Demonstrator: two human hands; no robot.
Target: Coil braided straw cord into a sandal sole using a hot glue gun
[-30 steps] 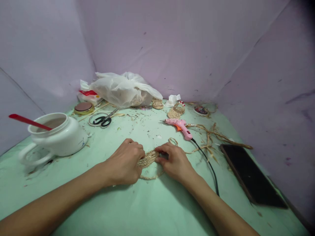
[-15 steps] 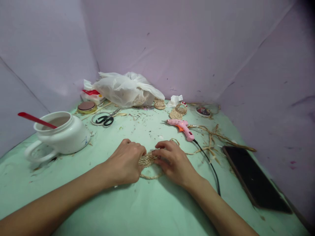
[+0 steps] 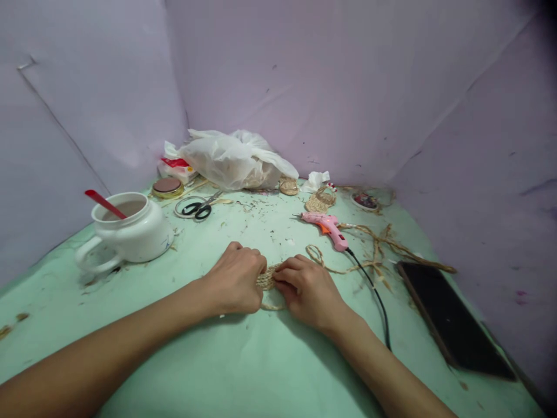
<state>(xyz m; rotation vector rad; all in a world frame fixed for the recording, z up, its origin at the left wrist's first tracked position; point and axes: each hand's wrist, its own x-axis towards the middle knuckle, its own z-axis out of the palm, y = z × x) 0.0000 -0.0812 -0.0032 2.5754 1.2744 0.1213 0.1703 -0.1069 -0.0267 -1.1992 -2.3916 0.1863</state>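
Between my hands, just above the green tabletop [image 3: 243, 360], is a small woven piece of braided straw cord [image 3: 266, 278], tan and ridged in rows. My left hand [image 3: 241, 278] is closed around its left side and hides that part. From the right, my right hand [image 3: 307, 290] pinches the piece's edge between thumb and fingers. A loose loop of the cord hangs below, between the hands. More braided cord [image 3: 317, 253] curls on the table behind my right hand and runs right.
A pink glue gun [image 3: 326, 226] lies beyond my right hand, its cable trailing toward me. A phone [image 3: 452, 319] is at right, a white mug [image 3: 134, 232] with a red handle inside at left. Scissors [image 3: 202, 209], a plastic bag [image 3: 235, 159] and a small woven slipper [image 3: 319, 200] lie behind.
My right hand's fingers have closed in on the woven piece. The view has shifted a little, so the mug and back items appear further right.
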